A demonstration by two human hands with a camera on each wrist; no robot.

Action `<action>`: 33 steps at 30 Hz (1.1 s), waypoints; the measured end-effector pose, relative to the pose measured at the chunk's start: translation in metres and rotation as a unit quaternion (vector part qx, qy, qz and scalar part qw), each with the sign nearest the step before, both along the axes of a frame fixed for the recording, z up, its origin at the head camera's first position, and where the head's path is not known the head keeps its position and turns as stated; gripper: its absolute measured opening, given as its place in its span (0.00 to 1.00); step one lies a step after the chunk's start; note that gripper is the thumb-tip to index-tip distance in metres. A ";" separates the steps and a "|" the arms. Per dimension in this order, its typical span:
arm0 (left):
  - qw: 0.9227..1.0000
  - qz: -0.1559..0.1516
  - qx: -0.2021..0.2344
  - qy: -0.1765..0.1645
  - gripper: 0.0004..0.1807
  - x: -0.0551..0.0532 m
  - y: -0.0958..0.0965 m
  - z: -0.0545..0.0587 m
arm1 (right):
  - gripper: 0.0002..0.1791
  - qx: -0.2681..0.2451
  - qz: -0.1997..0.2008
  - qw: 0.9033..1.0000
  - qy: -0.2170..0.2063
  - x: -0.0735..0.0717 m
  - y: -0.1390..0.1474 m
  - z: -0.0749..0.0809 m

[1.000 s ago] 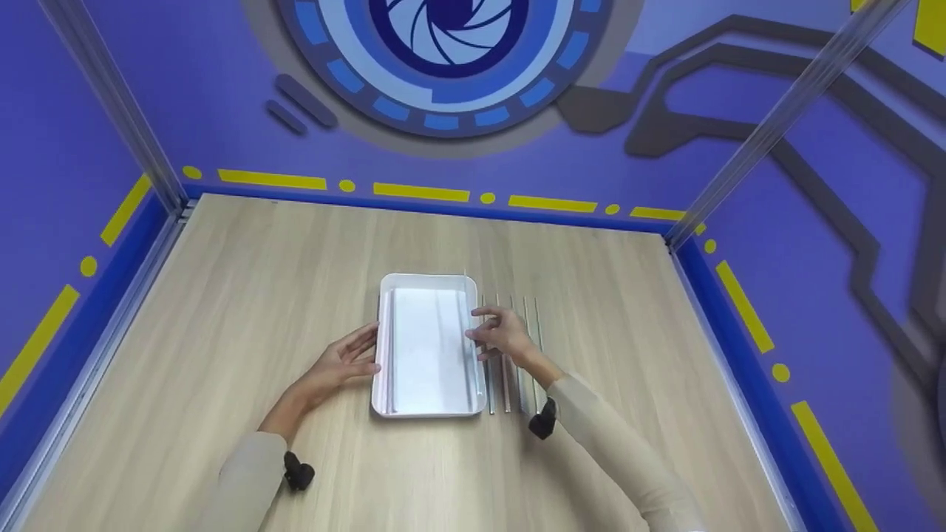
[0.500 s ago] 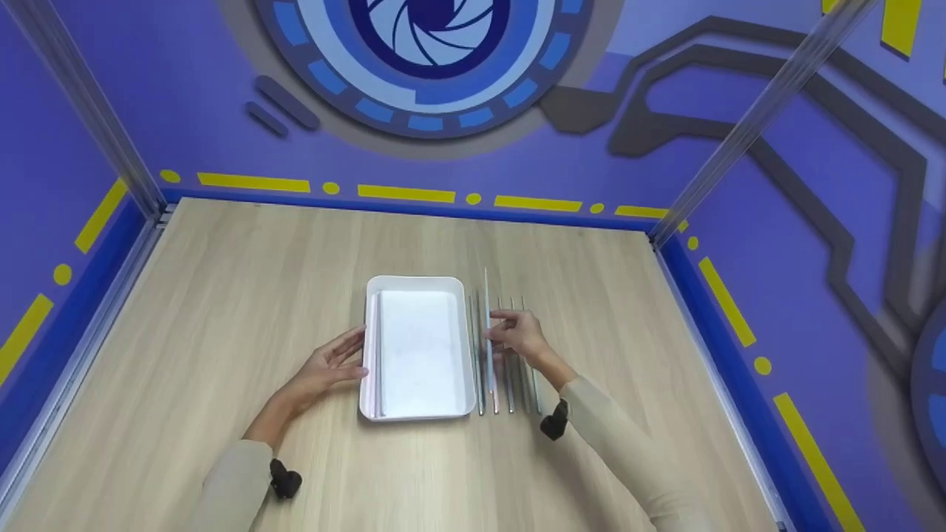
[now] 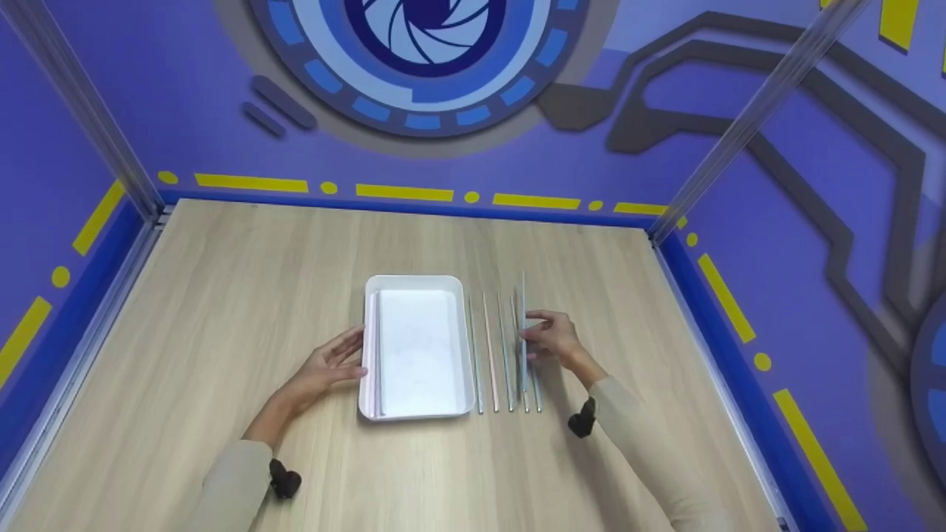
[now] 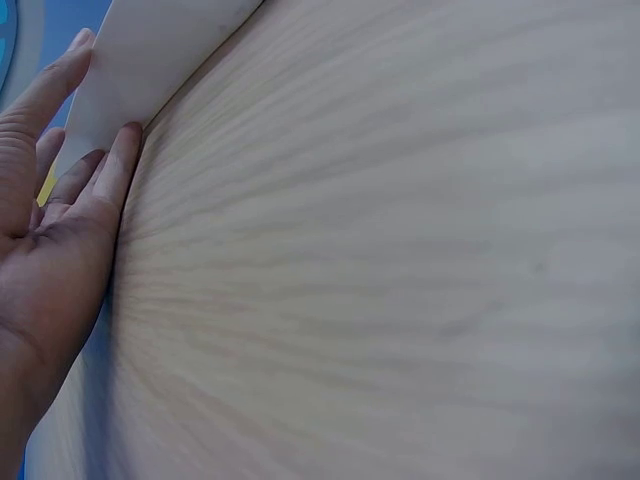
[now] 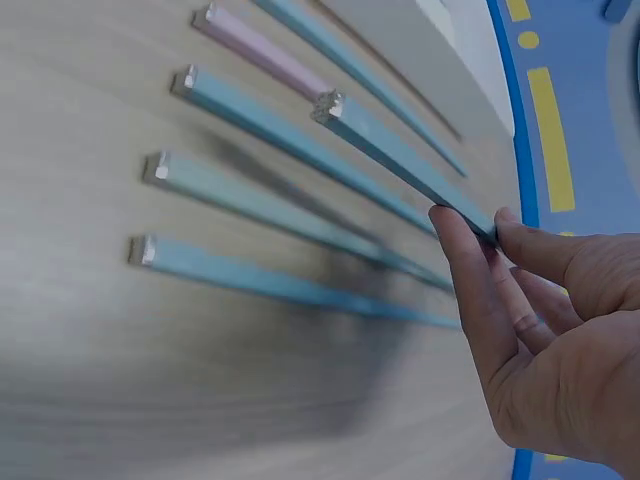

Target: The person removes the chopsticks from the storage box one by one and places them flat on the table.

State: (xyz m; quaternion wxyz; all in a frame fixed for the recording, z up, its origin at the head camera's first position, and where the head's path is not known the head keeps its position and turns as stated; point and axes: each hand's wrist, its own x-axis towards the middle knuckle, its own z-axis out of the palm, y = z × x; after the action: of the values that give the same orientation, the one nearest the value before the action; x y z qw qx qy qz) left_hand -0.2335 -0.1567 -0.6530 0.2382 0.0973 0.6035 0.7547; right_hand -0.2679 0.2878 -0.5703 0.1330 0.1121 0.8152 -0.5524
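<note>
A white rectangular tray [image 3: 421, 355] lies on the table, with thin pinkish and greyish sticks [image 3: 378, 355] along its left inner side. My left hand [image 3: 325, 369] rests against the tray's left wall, fingers extended; the left wrist view shows the fingertips touching the white wall [image 4: 150, 70]. To the right of the tray, my right hand [image 3: 556, 336] pinches one pale blue chopstick [image 5: 400, 165] between thumb and fingers, raised above the table. Under and beside it lie several more chopsticks [image 5: 270, 278] in a lengthwise row, bluish and one pink [image 5: 260, 45], with squared silvery ends.
The wooden tabletop [image 3: 281, 251] is bounded by purple-blue panels [image 3: 222, 125] at the back and sides, with metal posts in the corners. The tray's right edge stands close to the nearest chopstick of the row.
My right hand has moved right with the pinched chopstick, from the tray's right inner side to over the right part of the row. The left hand stays at the tray.
</note>
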 end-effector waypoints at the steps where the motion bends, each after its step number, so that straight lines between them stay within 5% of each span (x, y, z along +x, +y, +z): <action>1: 1.000 -0.001 0.000 0.000 0.49 0.000 0.000 0.000 | 0.27 0.003 -0.003 1.000 -0.002 0.000 0.003 -0.001; 18: 1.000 -0.002 0.003 -0.007 0.48 0.001 0.001 0.001 | 0.26 0.070 0.003 0.997 -0.019 0.007 0.040 -0.014; 27: 1.000 0.005 0.004 -0.008 0.48 0.002 0.000 0.000 | 0.27 0.058 -0.015 0.997 -0.051 0.010 0.043 -0.026; 33: 1.000 0.007 0.003 -0.006 0.49 0.002 0.001 0.002 | 0.28 0.044 -0.024 0.998 -0.031 0.014 0.044 -0.034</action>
State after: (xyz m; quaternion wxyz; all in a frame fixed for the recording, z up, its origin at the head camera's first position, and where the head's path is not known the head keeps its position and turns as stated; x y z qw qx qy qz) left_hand -0.2313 -0.1562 -0.6510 0.2363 0.0889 0.6008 0.7585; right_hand -0.2535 0.3318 -0.6044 0.1405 0.1543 0.8314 -0.5150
